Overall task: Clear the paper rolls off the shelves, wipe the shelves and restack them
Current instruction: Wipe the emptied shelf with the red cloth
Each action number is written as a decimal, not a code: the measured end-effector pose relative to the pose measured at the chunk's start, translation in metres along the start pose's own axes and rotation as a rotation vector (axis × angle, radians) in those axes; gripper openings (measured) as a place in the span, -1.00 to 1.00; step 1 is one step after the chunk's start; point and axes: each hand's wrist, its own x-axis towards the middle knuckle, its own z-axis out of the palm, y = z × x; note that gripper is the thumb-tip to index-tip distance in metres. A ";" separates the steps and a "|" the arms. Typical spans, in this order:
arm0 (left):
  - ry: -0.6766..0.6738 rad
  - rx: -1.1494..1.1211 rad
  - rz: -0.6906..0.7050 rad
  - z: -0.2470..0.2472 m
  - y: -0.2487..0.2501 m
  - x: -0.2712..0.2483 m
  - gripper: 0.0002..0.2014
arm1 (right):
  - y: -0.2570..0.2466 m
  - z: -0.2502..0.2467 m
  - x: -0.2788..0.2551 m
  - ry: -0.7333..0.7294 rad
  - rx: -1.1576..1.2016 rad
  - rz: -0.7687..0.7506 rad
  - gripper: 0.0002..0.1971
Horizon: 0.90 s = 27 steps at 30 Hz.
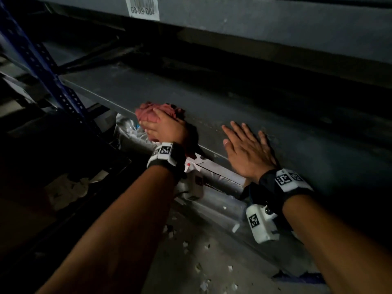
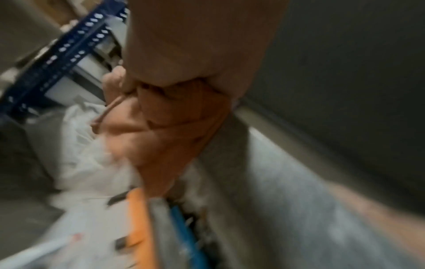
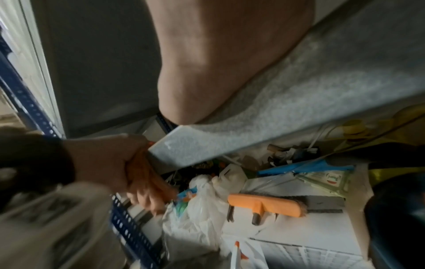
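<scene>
The left hand grips a crumpled pink-red cloth rag, with fingers curled over the top of the bundle. The rag sits on the near edge of the dark grey metal shelf, and part of it hangs below that edge. In the left wrist view, which is blurred, the rag appears orange and is bunched beneath the palm.

The right hand lies flat on the same shelf surface, to the right of the left hand and apart from it. Its fingers are straight, slightly spread, and hold nothing. In the right wrist view, the heel of this hand presses on the shelf edge.

A blue perforated steel upright stands at the left end of the shelf. A white barcode label is fixed to the grey beam above.

Below the shelf, the right wrist view shows a white plastic bag, an orange-backed scrubbing brush lying on a white carton, and a blue strip further right. White paper scraps are scattered on the floor in the near area. No paper rolls can be identified on this shelf.
</scene>
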 end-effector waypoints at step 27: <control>-0.116 -0.211 0.327 0.096 0.012 -0.301 -0.18 | 0.156 -0.032 -0.122 0.023 -0.031 0.160 -0.43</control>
